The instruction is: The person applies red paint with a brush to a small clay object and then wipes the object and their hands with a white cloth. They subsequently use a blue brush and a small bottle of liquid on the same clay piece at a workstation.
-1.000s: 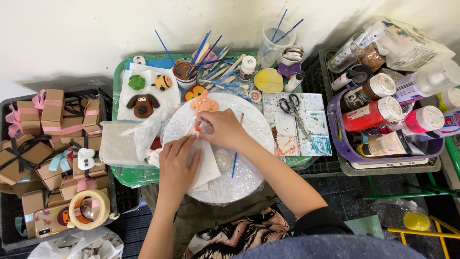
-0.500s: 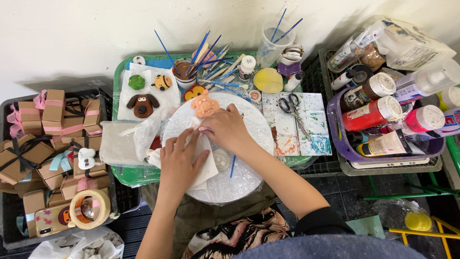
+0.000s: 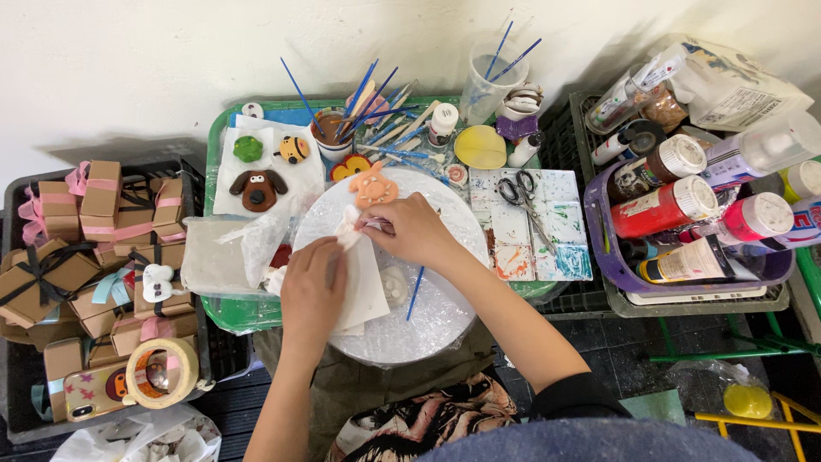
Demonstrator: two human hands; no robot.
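My left hand [image 3: 312, 287] presses flat on a white paper towel [image 3: 363, 287] lying on a round board wrapped in clear plastic [image 3: 445, 321]. My right hand [image 3: 410, 229] pinches a small pale clay piece [image 3: 349, 224] at the towel's top edge. An orange clay animal figure [image 3: 373, 186] rests at the board's far rim, just beyond my right hand. A blue brush [image 3: 416, 293] and a small white clay shape [image 3: 394, 285] lie on the board beside the towel.
A green tray [image 3: 224, 312] holds a brown dog figure [image 3: 259, 187], a green one and a bee one, plus a cup of brushes [image 3: 332, 137]. Scissors [image 3: 522, 192] lie on a paint-stained tile. Paint bottles fill a purple bin [image 3: 603, 257] right. Ribboned boxes [image 3: 98, 231] and a tape roll [image 3: 162, 373] sit left.
My right hand has shifted slightly toward the towel's top edge, working the small pale piece. The left hand stays pressed on the towel.
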